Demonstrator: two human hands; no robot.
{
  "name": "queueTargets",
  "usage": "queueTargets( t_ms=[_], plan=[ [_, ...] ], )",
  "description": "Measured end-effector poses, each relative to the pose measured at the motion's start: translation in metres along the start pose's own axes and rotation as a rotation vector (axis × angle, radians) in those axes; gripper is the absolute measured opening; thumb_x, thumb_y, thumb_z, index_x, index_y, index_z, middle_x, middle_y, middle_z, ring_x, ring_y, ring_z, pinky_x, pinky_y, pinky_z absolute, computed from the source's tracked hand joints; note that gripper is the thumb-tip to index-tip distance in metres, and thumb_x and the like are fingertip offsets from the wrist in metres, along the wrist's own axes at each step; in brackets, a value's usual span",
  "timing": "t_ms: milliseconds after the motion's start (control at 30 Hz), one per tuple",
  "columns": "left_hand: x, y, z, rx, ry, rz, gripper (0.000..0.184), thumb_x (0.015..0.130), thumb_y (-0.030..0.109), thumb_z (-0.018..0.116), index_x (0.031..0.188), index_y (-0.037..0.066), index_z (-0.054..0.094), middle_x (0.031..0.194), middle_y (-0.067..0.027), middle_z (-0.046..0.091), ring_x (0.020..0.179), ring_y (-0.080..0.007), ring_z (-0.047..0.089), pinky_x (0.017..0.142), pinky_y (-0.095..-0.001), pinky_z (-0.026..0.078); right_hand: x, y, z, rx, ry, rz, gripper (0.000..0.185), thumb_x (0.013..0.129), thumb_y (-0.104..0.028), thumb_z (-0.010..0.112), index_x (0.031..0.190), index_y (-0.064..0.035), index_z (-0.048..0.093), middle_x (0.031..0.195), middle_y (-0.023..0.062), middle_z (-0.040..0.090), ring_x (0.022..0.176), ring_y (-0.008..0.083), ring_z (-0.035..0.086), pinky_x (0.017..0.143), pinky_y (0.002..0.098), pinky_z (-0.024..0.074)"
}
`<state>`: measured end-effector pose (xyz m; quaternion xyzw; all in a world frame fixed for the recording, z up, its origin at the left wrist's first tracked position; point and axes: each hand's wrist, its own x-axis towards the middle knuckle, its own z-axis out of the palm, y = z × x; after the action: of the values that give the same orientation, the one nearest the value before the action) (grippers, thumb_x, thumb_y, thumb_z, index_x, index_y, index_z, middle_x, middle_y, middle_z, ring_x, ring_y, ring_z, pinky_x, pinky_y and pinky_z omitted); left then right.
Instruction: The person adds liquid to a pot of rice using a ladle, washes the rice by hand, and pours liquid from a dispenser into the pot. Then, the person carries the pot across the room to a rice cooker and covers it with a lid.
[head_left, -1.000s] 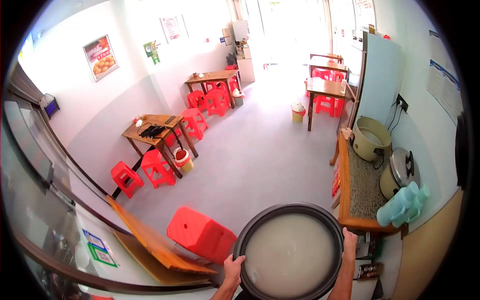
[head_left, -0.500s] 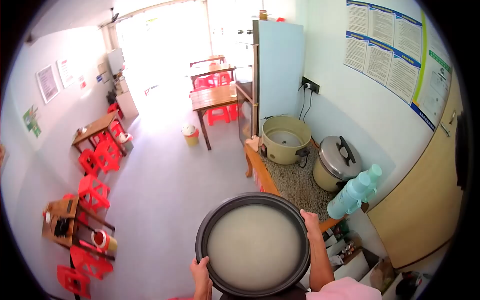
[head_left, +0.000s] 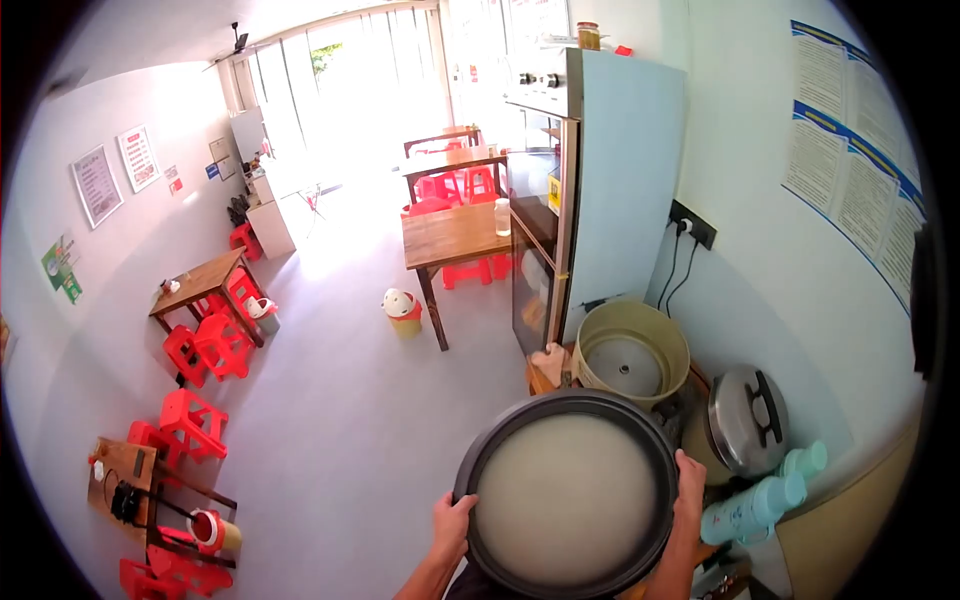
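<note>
Both my hands grip a large dark rice cooker inner pot [head_left: 565, 402] by its rim. Cloudy whitish liquid [head_left: 565, 500] fills much of it; whether grains lie beneath I cannot tell. My left hand [head_left: 452, 528] is closed on the left side, thumb over the rim. On the opposite side, my right hand [head_left: 690, 490] is closed around the rim, its fingers partly hidden. Just beyond the pot stands an uncovered rice cooker body [head_left: 655, 345] without an inner pot, a round plate at its bottom. The pot overlaps its near edge in view.
A second cooker with a metal lid [head_left: 735, 425] and two turquoise thermoses [head_left: 755, 510] stand at right. Behind the open cooker rises a fridge [head_left: 630, 180], near a wall socket [head_left: 692, 225]. Wooden tables [head_left: 455, 235], red stools [head_left: 195, 422] and a bin [head_left: 402, 312] occupy the floor.
The pot, held in both hands, is now closer to the open cooker body and overlaps its front edge in view. My view has shifted, so the room appears displaced.
</note>
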<state>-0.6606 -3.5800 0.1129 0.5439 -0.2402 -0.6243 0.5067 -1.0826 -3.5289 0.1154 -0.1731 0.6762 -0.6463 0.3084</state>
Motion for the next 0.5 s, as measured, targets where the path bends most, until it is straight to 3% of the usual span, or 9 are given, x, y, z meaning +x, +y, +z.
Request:
queueTargets(
  t_ms=[300, 500],
  plan=[
    [0.186, 0.063, 0.122, 0.112, -0.225, -0.037, 0.023, 0.08, 0.008, 0.062, 0.098, -0.007, 0.063, 0.082, -0.0063, 0.064, 0.07, -0.0138, 0.057, 0.063, -0.0301, 0.048, 0.104, -0.016, 0.052, 0.188, 0.196, 0.018, 0.035, 0.093, -0.024, 0.063, 0.099, 0.0098, 0.068, 0.094, 0.0106, 0.068, 0.079, 0.0189, 0.061, 0.075, 0.0329, 0.0493],
    [0.281, 0.084, 0.21, 0.281, -0.36, -0.036, 0.024, 0.079, 0.008, 0.065, 0.097, -0.008, 0.062, 0.084, -0.0113, 0.065, 0.07, -0.0194, 0.062, 0.062, -0.0334, 0.051, 0.166, -0.022, 0.064, 0.141, 0.414, 0.04, 0.03, 0.09, -0.023, 0.067, 0.09, 0.0069, 0.069, 0.088, 0.0082, 0.067, 0.076, 0.0172, 0.059, 0.07, 0.0337, 0.0471]
  ],
)
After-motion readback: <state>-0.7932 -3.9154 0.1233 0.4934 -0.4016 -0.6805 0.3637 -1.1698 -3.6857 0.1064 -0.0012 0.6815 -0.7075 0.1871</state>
